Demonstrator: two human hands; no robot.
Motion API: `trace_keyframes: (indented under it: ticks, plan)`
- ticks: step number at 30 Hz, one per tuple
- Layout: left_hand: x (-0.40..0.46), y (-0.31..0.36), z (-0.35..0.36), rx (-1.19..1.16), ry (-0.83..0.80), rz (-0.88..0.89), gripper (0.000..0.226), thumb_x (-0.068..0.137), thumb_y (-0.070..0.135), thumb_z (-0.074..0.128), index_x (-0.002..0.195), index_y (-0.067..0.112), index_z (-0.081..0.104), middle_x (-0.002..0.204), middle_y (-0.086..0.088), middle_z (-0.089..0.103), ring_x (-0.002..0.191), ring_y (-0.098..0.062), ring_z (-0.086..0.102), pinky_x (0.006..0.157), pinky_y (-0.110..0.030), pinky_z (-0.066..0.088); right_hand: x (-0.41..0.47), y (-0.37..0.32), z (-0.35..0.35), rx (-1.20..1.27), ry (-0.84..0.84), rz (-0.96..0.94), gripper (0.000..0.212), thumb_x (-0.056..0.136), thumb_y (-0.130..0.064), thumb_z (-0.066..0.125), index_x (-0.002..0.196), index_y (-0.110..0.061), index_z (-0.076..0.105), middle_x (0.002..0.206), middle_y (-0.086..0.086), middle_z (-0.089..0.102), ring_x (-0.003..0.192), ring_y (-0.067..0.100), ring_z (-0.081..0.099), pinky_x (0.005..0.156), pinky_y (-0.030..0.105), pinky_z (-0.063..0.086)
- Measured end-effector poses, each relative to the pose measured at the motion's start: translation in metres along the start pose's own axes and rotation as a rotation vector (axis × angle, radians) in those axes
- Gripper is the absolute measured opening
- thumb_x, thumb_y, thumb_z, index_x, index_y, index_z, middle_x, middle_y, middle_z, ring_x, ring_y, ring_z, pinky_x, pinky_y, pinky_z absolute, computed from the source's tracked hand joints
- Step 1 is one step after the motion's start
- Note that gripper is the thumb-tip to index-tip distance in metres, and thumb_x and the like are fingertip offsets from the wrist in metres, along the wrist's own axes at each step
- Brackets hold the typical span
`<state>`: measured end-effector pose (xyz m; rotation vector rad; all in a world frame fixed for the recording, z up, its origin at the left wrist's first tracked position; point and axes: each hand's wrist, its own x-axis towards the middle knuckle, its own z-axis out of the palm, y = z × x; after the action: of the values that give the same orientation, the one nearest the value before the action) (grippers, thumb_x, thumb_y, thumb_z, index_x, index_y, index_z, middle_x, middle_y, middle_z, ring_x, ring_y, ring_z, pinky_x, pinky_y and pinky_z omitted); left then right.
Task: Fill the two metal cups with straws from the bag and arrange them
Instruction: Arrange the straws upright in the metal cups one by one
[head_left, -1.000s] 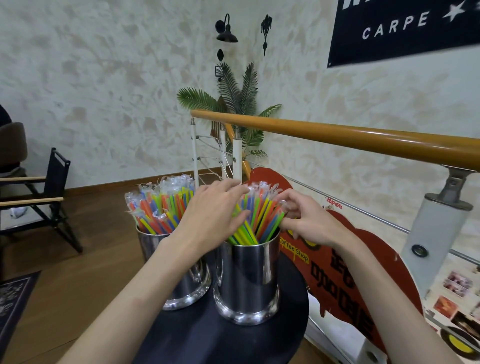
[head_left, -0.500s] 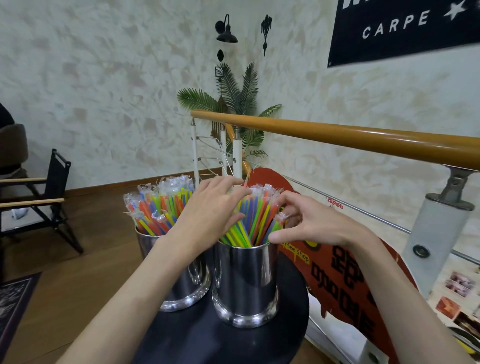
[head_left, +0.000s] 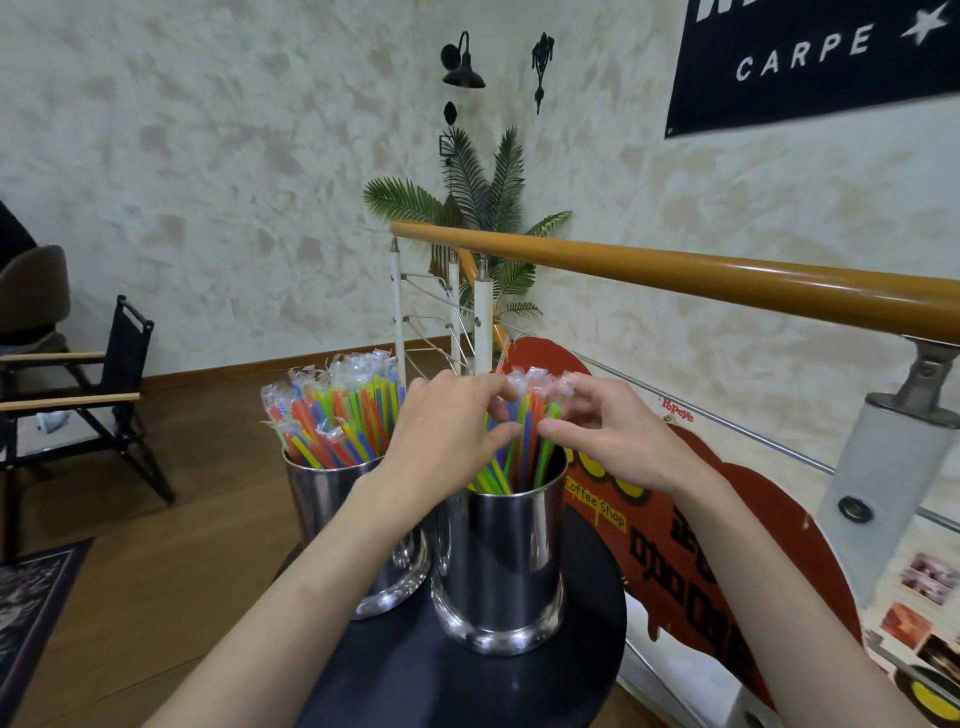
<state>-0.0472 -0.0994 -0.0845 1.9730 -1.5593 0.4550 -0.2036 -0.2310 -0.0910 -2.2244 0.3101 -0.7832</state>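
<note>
While both hands meet over the right metal cup (head_left: 501, 561), left hand (head_left: 449, 434) and right hand (head_left: 613, 441) curl around its straws (head_left: 524, 441), pinching the wrapped tops. Left cup (head_left: 324, 499) (also full) stands just beside, both on a round black table (head_left: 467, 680); wooden handrail (head_left: 701, 275), plaster wall behind.

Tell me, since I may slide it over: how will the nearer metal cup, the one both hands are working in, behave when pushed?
The nearer metal cup looks tall with a flared base, so it probably slides rather than tips. Its polished wall is likely slippery. The straws add little weight.
</note>
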Motion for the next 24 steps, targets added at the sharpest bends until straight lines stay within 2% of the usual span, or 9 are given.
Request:
trace_keyframes:
  ticks: [3,6,8,11,15,20,24]
  plan:
    - [0.004,0.004,0.002,-0.031,-0.001,-0.042,0.025,0.089,0.04,0.073,0.113,0.033,0.068,0.093,0.018,0.07,0.102,-0.012,0.063,0.091,-0.038,0.043,0.001,0.003,0.0,-0.011,-0.012,0.007,0.02,0.097,-0.01,0.066,0.113,-0.022,0.068,0.085,-0.019,0.073,0.075,-0.003,0.064,0.07,0.016,0.046]
    - [0.007,0.008,0.003,-0.04,-0.006,-0.065,0.024,0.088,0.038,0.075,0.11,0.033,0.068,0.089,0.018,0.067,0.1,-0.011,0.063,0.091,-0.036,0.044,0.001,0.006,-0.002,-0.055,-0.026,0.01,0.019,0.099,-0.007,0.062,0.113,-0.02,0.065,0.076,-0.034,0.066,0.07,-0.012,0.06,0.065,0.008,0.043]
    - [0.009,0.01,0.005,-0.038,-0.004,-0.076,0.026,0.088,0.038,0.075,0.112,0.033,0.067,0.091,0.018,0.067,0.101,-0.012,0.062,0.09,-0.036,0.043,0.001,0.006,-0.003,-0.065,-0.039,0.004,0.02,0.1,-0.007,0.061,0.113,-0.021,0.066,0.083,-0.035,0.066,0.078,-0.012,0.061,0.068,0.009,0.043]
    - [0.01,0.011,0.007,-0.039,0.006,-0.087,0.02,0.089,0.038,0.073,0.108,0.034,0.068,0.087,0.019,0.065,0.098,-0.011,0.061,0.086,-0.035,0.041,0.001,0.006,-0.003,-0.082,-0.05,-0.014,0.026,0.1,-0.009,0.061,0.118,-0.025,0.069,0.107,-0.026,0.068,0.1,-0.007,0.063,0.086,0.016,0.044]
    - [0.009,0.011,0.009,-0.098,0.014,-0.108,0.012,0.088,0.04,0.074,0.094,0.038,0.064,0.083,0.021,0.062,0.085,-0.004,0.05,0.083,-0.034,0.037,0.001,0.007,-0.002,0.003,-0.055,-0.04,0.026,0.098,-0.005,0.064,0.117,-0.021,0.068,0.115,-0.011,0.071,0.11,0.005,0.067,0.097,0.024,0.051]
    - [0.008,0.012,0.007,-0.151,-0.008,-0.11,0.013,0.088,0.04,0.075,0.094,0.037,0.064,0.093,0.021,0.069,0.073,0.002,0.046,0.084,-0.034,0.038,0.002,0.01,-0.001,0.051,-0.034,-0.028,0.022,0.095,-0.003,0.068,0.105,-0.023,0.067,0.11,-0.001,0.072,0.106,0.015,0.071,0.096,0.036,0.056]
    - [0.008,0.012,0.006,-0.212,-0.027,-0.129,0.015,0.086,0.04,0.076,0.093,0.037,0.063,0.083,0.022,0.069,0.069,0.01,0.046,0.085,-0.034,0.039,0.001,0.009,0.001,0.092,-0.007,-0.017,0.021,0.093,-0.004,0.071,0.101,-0.023,0.069,0.107,0.001,0.071,0.098,0.02,0.073,0.089,0.035,0.058]
